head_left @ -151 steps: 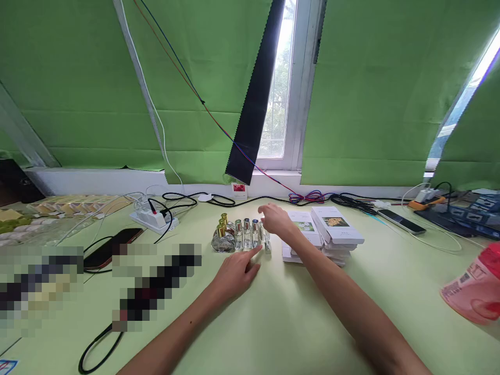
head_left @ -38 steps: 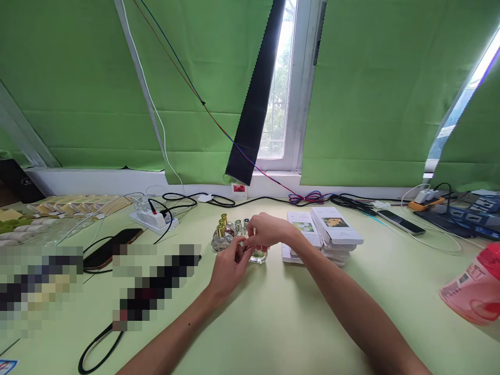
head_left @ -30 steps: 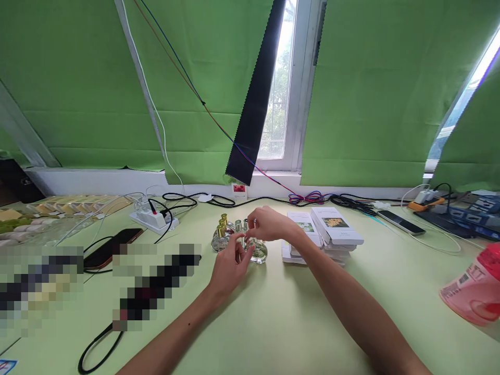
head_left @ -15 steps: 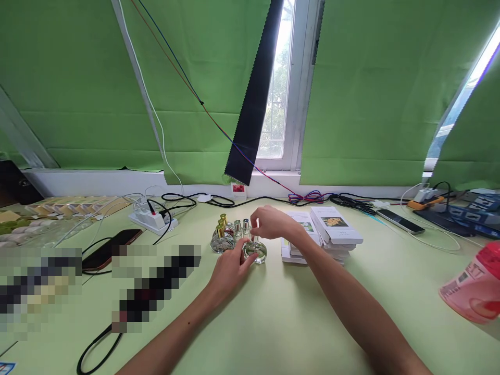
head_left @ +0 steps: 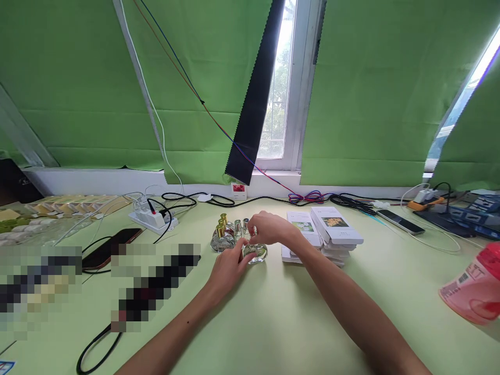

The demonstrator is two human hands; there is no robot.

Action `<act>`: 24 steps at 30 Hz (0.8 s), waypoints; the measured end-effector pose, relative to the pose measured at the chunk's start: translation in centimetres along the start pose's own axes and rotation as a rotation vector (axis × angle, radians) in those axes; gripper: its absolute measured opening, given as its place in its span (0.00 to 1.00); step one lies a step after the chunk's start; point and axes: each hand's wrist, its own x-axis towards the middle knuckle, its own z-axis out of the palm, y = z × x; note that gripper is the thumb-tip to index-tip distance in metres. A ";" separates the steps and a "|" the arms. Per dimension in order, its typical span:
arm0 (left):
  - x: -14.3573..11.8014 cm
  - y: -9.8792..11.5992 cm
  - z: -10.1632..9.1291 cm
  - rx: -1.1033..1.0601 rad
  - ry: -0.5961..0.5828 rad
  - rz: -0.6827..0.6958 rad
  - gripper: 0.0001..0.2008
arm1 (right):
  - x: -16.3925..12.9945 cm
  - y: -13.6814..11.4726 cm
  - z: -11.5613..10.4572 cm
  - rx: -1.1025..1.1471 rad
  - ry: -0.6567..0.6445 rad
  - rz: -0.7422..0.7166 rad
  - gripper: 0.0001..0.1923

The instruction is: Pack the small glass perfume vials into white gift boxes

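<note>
The round glass bottle [head_left: 257, 255] stands upright on the table [head_left: 269, 323], its left edge held between the thumb and forefinger of the left hand [head_left: 229, 266] — its top directly under the curled right hand [head_left: 270, 227], whose grip I cannot tell.

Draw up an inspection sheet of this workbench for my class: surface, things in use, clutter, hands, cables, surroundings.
Surface: pale green table; spills, nothing seen; pixelation hides part at left.
Things in use: round glass bottle between the hands; gold-capped bottles and silver-capped bottles close by; white boxes stacked to the right.
Clutter: dark phone at left; pink container at far right.
Left hand: holds the round glass bottle.
Right hand: fingers at that bottle's top; grip hidden.
Cables: black cables bunched along the back; power strip at left.
Surroundings: green blinds, window between.
</note>
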 end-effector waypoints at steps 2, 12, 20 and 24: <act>0.0 -0.1 -0.1 0.021 0.002 0.001 0.16 | 0.1 0.0 0.1 -0.019 -0.003 -0.018 0.12; 0.0 0.2 -0.5 0.059 -0.010 -0.012 0.17 | 0.0 -0.2 0.3 -0.058 0.001 -0.022 0.14; 0.0 0.0 -0.5 0.050 0.007 -0.007 0.18 | -0.2 -0.9 0.2 -0.083 0.013 0.047 0.13; 0.0 -0.1 -0.5 0.053 0.011 -0.014 0.17 | -0.1 -1.2 0.2 -0.087 0.017 0.072 0.14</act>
